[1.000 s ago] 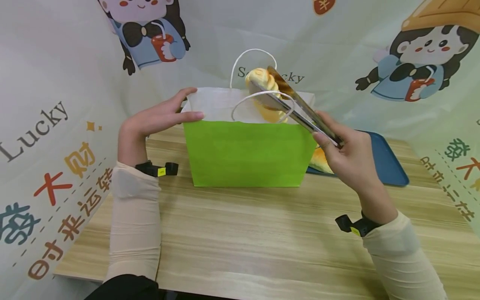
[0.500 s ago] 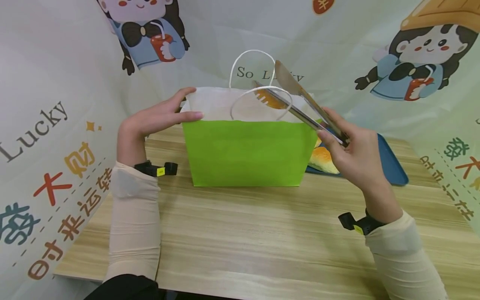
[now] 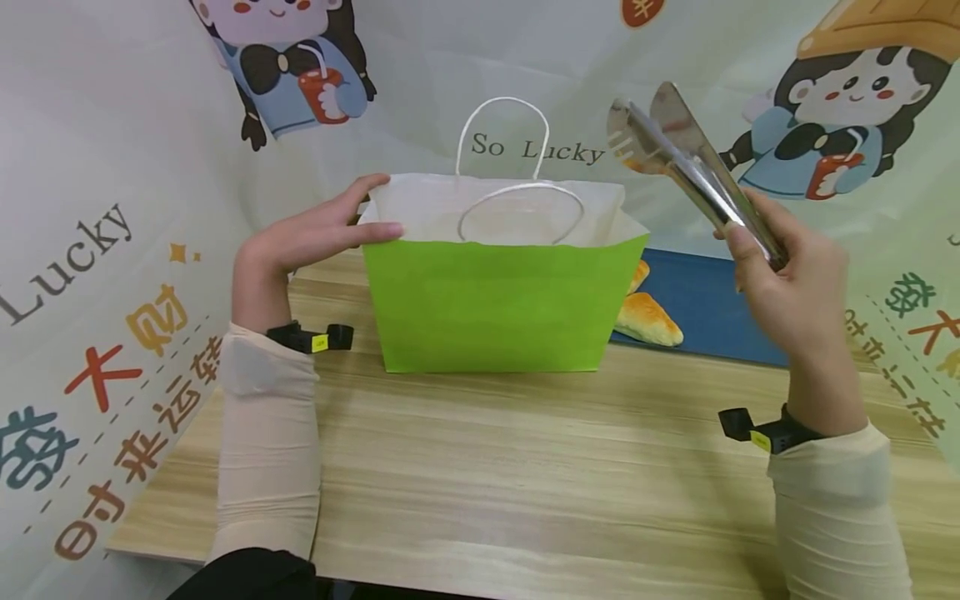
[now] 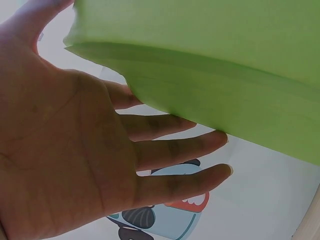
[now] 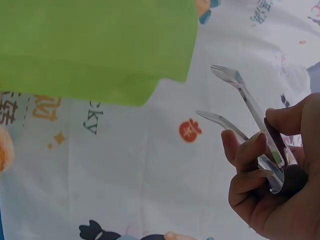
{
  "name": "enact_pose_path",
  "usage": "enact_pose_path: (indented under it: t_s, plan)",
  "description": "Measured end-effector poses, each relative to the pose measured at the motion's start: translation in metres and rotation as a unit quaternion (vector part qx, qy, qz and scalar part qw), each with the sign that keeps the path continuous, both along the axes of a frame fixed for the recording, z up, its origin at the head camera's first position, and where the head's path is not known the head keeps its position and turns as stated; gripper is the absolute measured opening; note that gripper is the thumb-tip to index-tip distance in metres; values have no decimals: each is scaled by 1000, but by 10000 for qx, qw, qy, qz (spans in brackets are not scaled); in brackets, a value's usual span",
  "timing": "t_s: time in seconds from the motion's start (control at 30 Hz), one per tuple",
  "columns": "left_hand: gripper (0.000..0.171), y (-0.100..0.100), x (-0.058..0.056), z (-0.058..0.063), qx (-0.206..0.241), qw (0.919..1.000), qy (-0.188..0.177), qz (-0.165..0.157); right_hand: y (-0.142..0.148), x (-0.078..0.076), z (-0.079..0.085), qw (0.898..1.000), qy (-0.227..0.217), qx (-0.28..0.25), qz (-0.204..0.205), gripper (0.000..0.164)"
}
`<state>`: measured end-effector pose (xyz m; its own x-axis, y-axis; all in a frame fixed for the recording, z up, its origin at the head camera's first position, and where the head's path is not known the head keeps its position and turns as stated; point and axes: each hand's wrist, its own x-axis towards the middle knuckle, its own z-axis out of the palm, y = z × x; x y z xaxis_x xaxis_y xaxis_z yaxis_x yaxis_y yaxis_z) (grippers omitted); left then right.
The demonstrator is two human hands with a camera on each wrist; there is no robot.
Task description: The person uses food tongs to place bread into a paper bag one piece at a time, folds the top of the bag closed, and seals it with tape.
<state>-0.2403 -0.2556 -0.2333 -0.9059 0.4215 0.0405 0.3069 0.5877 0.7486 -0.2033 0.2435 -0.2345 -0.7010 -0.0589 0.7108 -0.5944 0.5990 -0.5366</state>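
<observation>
A green paper bag (image 3: pixel 502 308) with a white inside and white handles stands upright on the table, its mouth spread. My left hand (image 3: pixel 318 225) spans the bag's left end, the thumb on the front rim and a finger at the back one. In the left wrist view, the straight fingers (image 4: pixel 175 152) lie along the bag's side. Raised at the right, my right hand (image 3: pixel 806 279) grips metal tongs (image 3: pixel 701 185). Their two ends are spread with nothing between them. The bottom of the bag's inside is hidden.
Behind the bag's right side lies a blue tray (image 3: pixel 720 300), with bread (image 3: pixel 648 321) partly hidden by the bag. A wooden table (image 3: pixel 480 483) extends toward me. A printed curtain (image 3: pixel 420 75) hangs at the back and sides.
The tongs held a bread roll over the bag's mouth; it left them and is out of sight. My right hand moved right and up with the tongs. The left hand stayed.
</observation>
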Motion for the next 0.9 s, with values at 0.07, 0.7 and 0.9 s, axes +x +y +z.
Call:
enact_pose_path:
  t_s: [0.07, 0.7, 0.9]
  plan:
    - [91, 0, 0, 0, -5, 10000, -14, 7, 5, -3, 1, 9999, -69, -21, -148, 38]
    - [92, 0, 0, 1, -92, 9999, -45, 50, 32, -37, -16, 9873, -1209, 460, -924, 51]
    - [93, 1, 1, 2, -84, 9999, -53, 47, 44, -51, -26, 9790, -1681, 596, -983, 54]
